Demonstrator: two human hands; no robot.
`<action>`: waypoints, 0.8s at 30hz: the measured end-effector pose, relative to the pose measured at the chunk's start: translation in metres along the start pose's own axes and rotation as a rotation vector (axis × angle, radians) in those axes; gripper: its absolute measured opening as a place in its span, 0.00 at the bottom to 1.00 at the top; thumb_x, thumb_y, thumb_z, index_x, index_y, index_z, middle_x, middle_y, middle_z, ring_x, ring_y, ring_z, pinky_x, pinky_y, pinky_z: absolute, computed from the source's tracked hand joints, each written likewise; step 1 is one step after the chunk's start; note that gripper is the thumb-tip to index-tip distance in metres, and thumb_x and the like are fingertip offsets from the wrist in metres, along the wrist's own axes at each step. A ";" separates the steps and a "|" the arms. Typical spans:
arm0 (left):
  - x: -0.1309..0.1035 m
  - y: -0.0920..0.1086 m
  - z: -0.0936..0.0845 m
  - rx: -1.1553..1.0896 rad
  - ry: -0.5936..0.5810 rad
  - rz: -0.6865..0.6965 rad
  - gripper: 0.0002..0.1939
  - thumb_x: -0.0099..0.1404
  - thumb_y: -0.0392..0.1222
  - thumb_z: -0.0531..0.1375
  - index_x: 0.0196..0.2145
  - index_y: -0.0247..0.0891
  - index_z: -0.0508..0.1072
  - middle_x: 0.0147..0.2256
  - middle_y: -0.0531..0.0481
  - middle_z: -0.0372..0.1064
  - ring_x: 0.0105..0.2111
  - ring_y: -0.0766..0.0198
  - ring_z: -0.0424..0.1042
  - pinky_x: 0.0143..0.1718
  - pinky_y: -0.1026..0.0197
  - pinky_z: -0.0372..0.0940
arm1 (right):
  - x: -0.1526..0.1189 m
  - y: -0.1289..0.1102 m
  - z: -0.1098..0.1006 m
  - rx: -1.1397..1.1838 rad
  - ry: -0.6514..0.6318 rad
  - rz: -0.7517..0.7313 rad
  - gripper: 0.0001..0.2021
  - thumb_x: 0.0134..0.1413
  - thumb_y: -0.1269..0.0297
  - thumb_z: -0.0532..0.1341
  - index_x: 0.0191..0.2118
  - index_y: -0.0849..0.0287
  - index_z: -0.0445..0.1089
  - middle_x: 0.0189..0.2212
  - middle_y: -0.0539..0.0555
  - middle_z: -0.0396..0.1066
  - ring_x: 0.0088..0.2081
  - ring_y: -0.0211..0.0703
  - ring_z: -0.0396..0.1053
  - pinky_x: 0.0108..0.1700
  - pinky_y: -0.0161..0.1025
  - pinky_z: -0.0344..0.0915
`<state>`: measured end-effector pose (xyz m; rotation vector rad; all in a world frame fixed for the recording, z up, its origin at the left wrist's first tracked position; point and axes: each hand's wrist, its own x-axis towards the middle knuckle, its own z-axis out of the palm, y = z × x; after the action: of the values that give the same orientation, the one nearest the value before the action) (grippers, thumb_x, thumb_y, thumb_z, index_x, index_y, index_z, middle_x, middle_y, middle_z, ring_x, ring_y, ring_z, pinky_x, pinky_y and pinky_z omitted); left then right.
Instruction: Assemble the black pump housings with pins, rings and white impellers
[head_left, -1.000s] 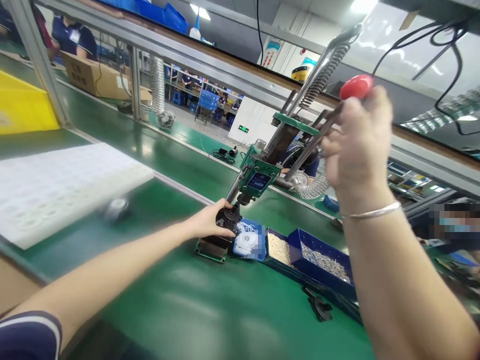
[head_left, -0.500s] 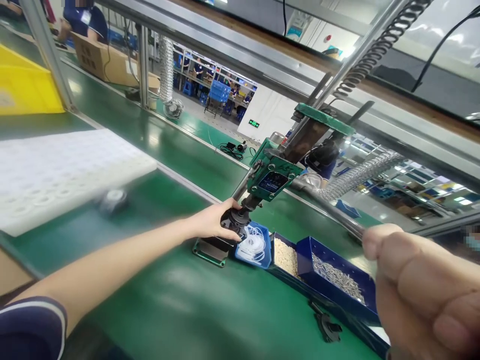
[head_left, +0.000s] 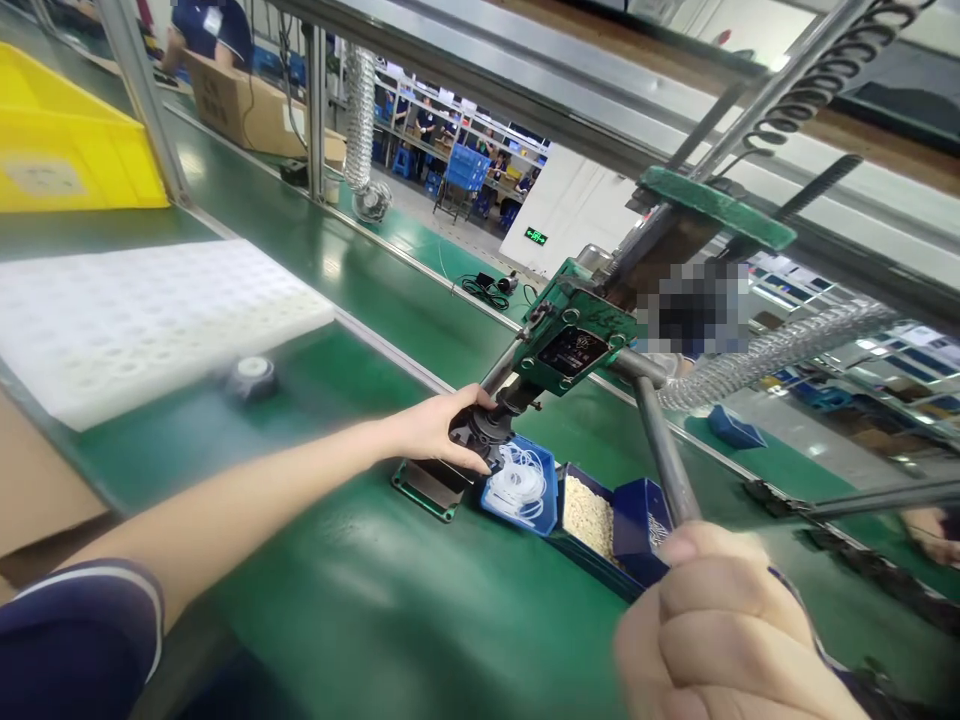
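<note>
My left hand [head_left: 431, 428] is closed round a round black plastic part [head_left: 478, 430], holding it beneath the ram of a green hand press [head_left: 576, 348]. The part sits over the press's base plate [head_left: 429, 492], and my fingers hide some of it. My right hand [head_left: 724, 625] is wrapped round the end of the metal press lever [head_left: 666, 450], which slopes down toward me. Right beside the part is a blue tray [head_left: 551, 515] with coiled white rings in it.
Bins with beige pieces [head_left: 589, 515] and metal pins [head_left: 657, 530] stand right of the tray. A white sheet with round hollows [head_left: 165, 320], a dark round part [head_left: 251, 378] and a yellow bin [head_left: 75, 140] are at left. A metal frame [head_left: 480, 90] crosses above the press.
My right hand has swung the lever downward and inward, to the left in view. My left hand stays on the black part. The whole view has shifted somewhat.
</note>
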<state>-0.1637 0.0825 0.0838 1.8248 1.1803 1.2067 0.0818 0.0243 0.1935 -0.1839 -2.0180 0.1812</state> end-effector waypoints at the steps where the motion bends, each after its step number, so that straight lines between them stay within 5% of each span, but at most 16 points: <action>1: 0.000 0.000 0.001 0.003 0.004 0.000 0.38 0.48 0.53 0.73 0.52 0.41 0.63 0.48 0.47 0.70 0.47 0.53 0.72 0.50 0.55 0.64 | 0.001 -0.003 0.005 -0.017 0.065 0.014 0.17 0.62 0.72 0.56 0.21 0.56 0.59 0.17 0.48 0.54 0.22 0.39 0.53 0.39 0.53 0.61; 3: 0.000 0.001 0.001 0.010 0.020 -0.006 0.38 0.48 0.53 0.73 0.52 0.41 0.63 0.48 0.47 0.70 0.47 0.52 0.71 0.50 0.55 0.65 | 0.004 -0.007 0.011 -0.016 0.179 0.016 0.15 0.62 0.71 0.55 0.22 0.56 0.61 0.18 0.48 0.55 0.21 0.39 0.54 0.36 0.52 0.61; 6: 0.000 0.002 0.001 0.031 0.018 -0.014 0.38 0.49 0.53 0.73 0.52 0.40 0.62 0.48 0.46 0.70 0.47 0.52 0.71 0.50 0.54 0.65 | 0.019 -0.008 0.009 0.070 0.173 -0.060 0.14 0.64 0.68 0.54 0.25 0.56 0.63 0.19 0.48 0.56 0.20 0.38 0.56 0.31 0.48 0.61; 11: -0.008 0.003 0.005 0.103 0.069 -0.036 0.37 0.50 0.54 0.72 0.52 0.40 0.62 0.48 0.46 0.69 0.46 0.52 0.73 0.50 0.52 0.67 | 0.078 -0.008 -0.019 0.047 0.276 -0.008 0.20 0.71 0.52 0.46 0.28 0.54 0.60 0.23 0.49 0.56 0.22 0.37 0.60 0.30 0.41 0.66; 16: -0.061 0.006 0.044 0.111 0.169 0.093 0.31 0.55 0.47 0.70 0.53 0.42 0.63 0.52 0.44 0.66 0.54 0.52 0.69 0.56 0.50 0.64 | 0.132 0.025 -0.043 -0.175 0.099 0.200 0.23 0.71 0.49 0.37 0.51 0.58 0.60 0.39 0.56 0.68 0.40 0.38 0.72 0.44 0.37 0.69; 20: -0.103 0.004 0.091 0.060 -0.107 0.082 0.29 0.53 0.42 0.71 0.51 0.42 0.66 0.54 0.41 0.67 0.55 0.49 0.69 0.55 0.50 0.67 | 0.100 0.077 -0.062 -0.445 -0.133 0.380 0.21 0.69 0.49 0.48 0.53 0.58 0.66 0.49 0.57 0.71 0.47 0.44 0.71 0.47 0.41 0.67; 24: -0.110 -0.003 0.128 0.035 -0.254 0.052 0.28 0.52 0.39 0.70 0.49 0.42 0.65 0.51 0.42 0.69 0.50 0.51 0.73 0.48 0.53 0.71 | 0.020 0.124 -0.094 -0.730 -0.615 0.986 0.17 0.67 0.56 0.55 0.32 0.61 0.73 0.34 0.57 0.76 0.37 0.43 0.73 0.41 0.40 0.66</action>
<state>-0.0650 -0.0222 -0.0044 1.9785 1.0223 0.9527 0.1635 0.1540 0.2261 -1.7644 -2.3334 0.1044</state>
